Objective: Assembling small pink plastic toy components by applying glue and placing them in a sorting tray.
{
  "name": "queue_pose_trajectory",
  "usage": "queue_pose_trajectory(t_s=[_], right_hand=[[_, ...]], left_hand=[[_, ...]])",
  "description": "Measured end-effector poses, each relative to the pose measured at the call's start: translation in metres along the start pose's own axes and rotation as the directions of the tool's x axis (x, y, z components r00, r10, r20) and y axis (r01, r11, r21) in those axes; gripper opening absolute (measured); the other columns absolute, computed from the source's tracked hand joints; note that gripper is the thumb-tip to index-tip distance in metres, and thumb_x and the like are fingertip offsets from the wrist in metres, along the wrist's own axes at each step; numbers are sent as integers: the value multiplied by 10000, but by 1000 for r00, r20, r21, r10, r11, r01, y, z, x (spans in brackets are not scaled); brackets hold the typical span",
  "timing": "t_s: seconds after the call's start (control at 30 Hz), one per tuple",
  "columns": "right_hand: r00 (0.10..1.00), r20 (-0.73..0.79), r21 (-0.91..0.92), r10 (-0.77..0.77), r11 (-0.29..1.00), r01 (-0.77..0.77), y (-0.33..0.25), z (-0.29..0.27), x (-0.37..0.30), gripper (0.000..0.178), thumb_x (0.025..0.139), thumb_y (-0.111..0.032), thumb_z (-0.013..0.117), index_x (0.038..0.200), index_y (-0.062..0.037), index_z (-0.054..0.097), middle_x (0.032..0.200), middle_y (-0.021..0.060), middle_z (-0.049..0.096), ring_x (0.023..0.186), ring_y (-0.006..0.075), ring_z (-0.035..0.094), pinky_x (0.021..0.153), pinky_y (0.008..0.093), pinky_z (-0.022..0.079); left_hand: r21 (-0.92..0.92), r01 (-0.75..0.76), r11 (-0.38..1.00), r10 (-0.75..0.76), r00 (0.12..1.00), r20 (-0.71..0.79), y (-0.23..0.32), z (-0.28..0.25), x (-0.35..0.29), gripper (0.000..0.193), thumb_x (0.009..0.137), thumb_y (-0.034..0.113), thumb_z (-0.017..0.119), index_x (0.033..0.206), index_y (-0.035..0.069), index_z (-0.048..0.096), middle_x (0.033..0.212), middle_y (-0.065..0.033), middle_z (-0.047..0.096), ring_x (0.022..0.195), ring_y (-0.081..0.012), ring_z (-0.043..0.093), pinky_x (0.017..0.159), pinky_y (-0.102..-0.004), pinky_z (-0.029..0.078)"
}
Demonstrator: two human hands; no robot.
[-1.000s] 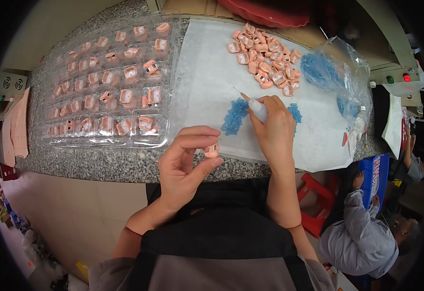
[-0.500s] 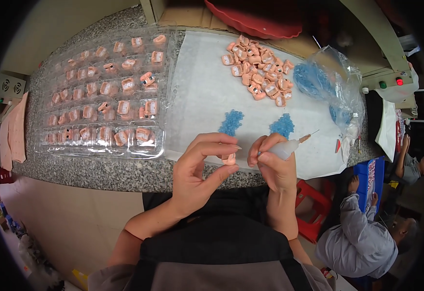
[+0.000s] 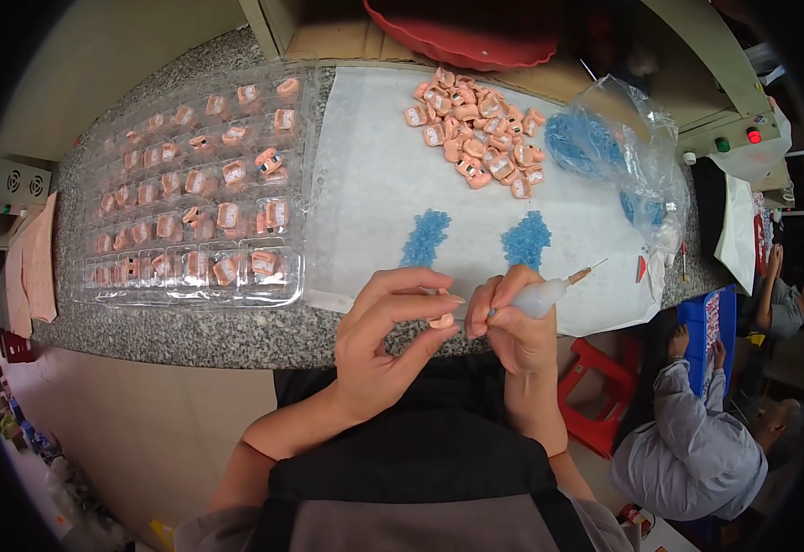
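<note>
Between the thumb and fingertips of my left hand (image 3: 379,336) is a small peach-coloured plastic piece (image 3: 442,321), partly hidden by the fingers. Close beside it, my right hand (image 3: 523,331) is closed around a translucent white needle-tip bottle (image 3: 538,299), its thin needle pointing away to the right. A tiny blue bead (image 3: 491,313) shows at the right thumb and index fingertips. Just beyond my hands, two small heaps of blue beads, a left heap (image 3: 426,237) and a right heap (image 3: 526,241), lie on the white paper sheet (image 3: 356,184).
Clear plastic trays (image 3: 190,294) holding many peach pieces cover the left of the speckled counter (image 3: 172,336). A pile of peach pieces (image 3: 480,129) lies at the back, beside a clear bag of blue beads (image 3: 595,147). A co-worker (image 3: 696,442) sits at the right near a red stool (image 3: 595,396).
The view has shifted slightly. Both hands have come a little nearer to me, and the peach piece sits lower and tilted differently in my left fingers. My right hand keeps its hold on the bottle.
</note>
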State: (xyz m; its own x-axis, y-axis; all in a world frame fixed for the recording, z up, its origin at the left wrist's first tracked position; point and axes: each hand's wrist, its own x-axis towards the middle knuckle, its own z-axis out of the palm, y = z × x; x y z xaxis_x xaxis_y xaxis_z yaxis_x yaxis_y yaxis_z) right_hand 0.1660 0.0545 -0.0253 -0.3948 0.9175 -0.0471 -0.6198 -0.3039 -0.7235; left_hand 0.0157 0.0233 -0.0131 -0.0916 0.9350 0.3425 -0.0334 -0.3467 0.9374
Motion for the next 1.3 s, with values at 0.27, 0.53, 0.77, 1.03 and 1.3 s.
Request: queue_pose_trajectory(t_s=[0.27,0.53,0.77,1.03,1.3], right_hand=[[998,11,118,-55,992,53,6,11,-4,133,682,-14,616,768,20,521,801,152,515,632,179,540,555,261,475],[980,-78,-227,-185,960,163,8,28,-10,91,686,19,603,752,39,544,856,127,492,660,155,530,574,240,480],[975,-84,-269,-204,947,175,9,30,-9,92,684,23,605,753,38,546,847,121,498,663,154,531,571,238,477],[977,-108,-280,-185,948,148,13,30,-12,94,682,28,605,756,34,547,844,121,501,658,153,531,566,235,474],[936,-159,-485,-315,850,203,20,41,-17,145,687,35,598,825,33,553,876,120,503,661,149,532,565,228,464]], left_hand=[[165,-137,977,129,990,57,1,1,0,263,646,-75,611,865,27,505,937,-144,473,803,-178,502,648,-253,438],[250,-218,943,218,975,26,0,3,-1,247,640,-75,612,846,28,522,882,-127,485,777,-185,506,611,-243,445],[282,-264,922,266,963,30,-1,2,0,261,618,-89,610,844,29,555,869,-113,490,762,-175,504,602,-235,446],[320,-289,902,291,956,41,-4,0,-3,285,593,-109,611,839,31,579,870,-109,496,733,-150,501,579,-210,457],[426,-321,846,340,940,33,-3,-4,-3,297,575,-117,624,829,32,588,851,-105,505,695,-148,507,569,-207,460]])
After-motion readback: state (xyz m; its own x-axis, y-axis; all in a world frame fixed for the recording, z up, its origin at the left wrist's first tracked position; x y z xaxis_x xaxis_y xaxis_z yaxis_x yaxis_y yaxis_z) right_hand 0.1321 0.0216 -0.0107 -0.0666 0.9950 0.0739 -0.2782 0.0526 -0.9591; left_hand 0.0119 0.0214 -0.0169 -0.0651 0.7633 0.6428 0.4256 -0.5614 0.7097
